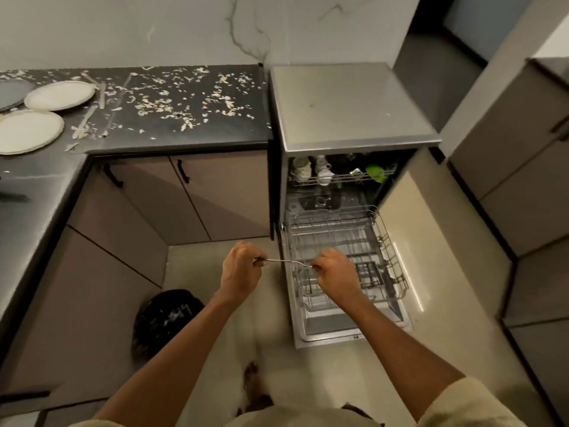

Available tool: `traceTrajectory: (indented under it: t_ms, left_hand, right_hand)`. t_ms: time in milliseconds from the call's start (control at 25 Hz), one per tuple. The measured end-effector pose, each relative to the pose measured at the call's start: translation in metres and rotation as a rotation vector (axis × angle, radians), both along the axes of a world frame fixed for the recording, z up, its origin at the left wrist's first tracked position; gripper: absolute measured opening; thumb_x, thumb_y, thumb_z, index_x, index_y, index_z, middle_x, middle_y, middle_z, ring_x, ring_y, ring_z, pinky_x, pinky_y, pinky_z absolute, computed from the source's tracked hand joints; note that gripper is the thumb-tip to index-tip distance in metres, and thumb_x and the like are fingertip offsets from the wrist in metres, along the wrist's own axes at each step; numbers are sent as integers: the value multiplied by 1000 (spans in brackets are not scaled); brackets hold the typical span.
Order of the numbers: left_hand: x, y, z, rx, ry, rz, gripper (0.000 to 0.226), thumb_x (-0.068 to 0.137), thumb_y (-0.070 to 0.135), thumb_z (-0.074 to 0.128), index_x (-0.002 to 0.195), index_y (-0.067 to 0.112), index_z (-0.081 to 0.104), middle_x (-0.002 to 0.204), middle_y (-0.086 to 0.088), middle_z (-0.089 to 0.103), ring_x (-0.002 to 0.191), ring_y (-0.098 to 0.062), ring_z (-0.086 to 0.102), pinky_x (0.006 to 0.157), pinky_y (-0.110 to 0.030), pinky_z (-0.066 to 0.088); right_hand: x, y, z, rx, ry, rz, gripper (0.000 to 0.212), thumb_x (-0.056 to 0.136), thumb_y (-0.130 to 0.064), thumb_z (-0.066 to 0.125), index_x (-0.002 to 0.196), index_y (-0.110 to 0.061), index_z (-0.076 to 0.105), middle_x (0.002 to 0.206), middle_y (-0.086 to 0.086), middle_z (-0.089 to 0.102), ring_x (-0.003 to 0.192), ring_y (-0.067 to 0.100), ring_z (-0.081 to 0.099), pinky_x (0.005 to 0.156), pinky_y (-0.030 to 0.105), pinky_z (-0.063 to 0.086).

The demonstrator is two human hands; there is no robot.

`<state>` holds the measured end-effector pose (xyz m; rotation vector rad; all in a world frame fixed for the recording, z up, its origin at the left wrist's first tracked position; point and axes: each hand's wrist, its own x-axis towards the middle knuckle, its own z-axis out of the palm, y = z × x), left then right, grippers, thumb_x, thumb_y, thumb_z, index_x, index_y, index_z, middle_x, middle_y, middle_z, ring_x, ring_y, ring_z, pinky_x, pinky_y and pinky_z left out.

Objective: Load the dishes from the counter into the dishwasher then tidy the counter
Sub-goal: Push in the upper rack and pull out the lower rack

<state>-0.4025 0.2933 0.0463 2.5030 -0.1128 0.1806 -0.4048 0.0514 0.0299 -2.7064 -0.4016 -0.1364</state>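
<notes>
Both hands hold one thin metal utensil (284,261) level above the floor, just left of the pulled-out lower rack (381,238). My left hand (241,266) grips its handle end. My right hand (334,269) pinches the other end over the rack. The dishwasher (348,103) stands open, and its upper rack (338,177) carries cups and a green item. Two white plates (60,95) (27,131) lie at the left of the dark counter (172,140), which is strewn with pale food scraps (172,103). More cutlery (87,117) lies beside the plates.
A black bin bag (167,318) sits on the floor below my left arm. Cabinet doors with black handles (183,171) run under the counter. A dark plate (12,92) shows at the far left edge. Tall cabinets (523,180) stand to the right of the dishwasher.
</notes>
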Motion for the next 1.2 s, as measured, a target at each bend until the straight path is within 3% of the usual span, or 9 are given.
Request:
traceTrajectory:
  t_ms: [200, 400, 640, 960, 1200]
  left_hand:
    - [-38, -93, -11, 12, 58, -62, 16, 75, 0, 77, 77, 16, 77, 78, 4, 70, 79, -13, 59, 62, -27, 43]
    - [-72, -180, -26, -3, 116, -75, 18, 74, -2, 74, 78, 15, 78, 77, 2, 72, 73, -16, 64, 61, -29, 49]
    - [-88, -252, -54, 48, 205, -119, 19, 77, -1, 73, 82, 17, 79, 81, 3, 72, 78, -17, 65, 65, -40, 57]
    - [-38, -311, -83, 63, 233, -135, 19, 77, -6, 73, 76, 12, 77, 74, 2, 69, 71, -15, 63, 59, -38, 56]
    - [22, -347, -105, 83, 398, -84, 17, 88, 7, 65, 90, 18, 77, 92, 7, 69, 84, -9, 58, 72, -26, 46]
  right_hand:
    - [-37, -91, -5, 21, -13, -35, 28, 61, 10, 81, 79, -12, 79, 71, 3, 67, 70, 26, 61, 54, 36, 54]
    - [-72, -173, -11, 44, -12, -14, 23, 63, 8, 82, 77, -10, 77, 74, 4, 68, 72, 27, 62, 56, 36, 55]
    - [-89, -248, -32, 33, 30, -12, 27, 60, 17, 77, 72, -8, 76, 70, 3, 65, 71, 24, 59, 51, 34, 51]
    - [-43, -307, -72, 12, 104, -32, 33, 58, 22, 72, 74, -6, 78, 74, 4, 68, 75, 24, 61, 54, 34, 53]
    - [30, -343, -104, -28, 244, -50, 35, 59, 17, 75, 83, -7, 80, 84, 7, 72, 85, 29, 65, 62, 36, 59]
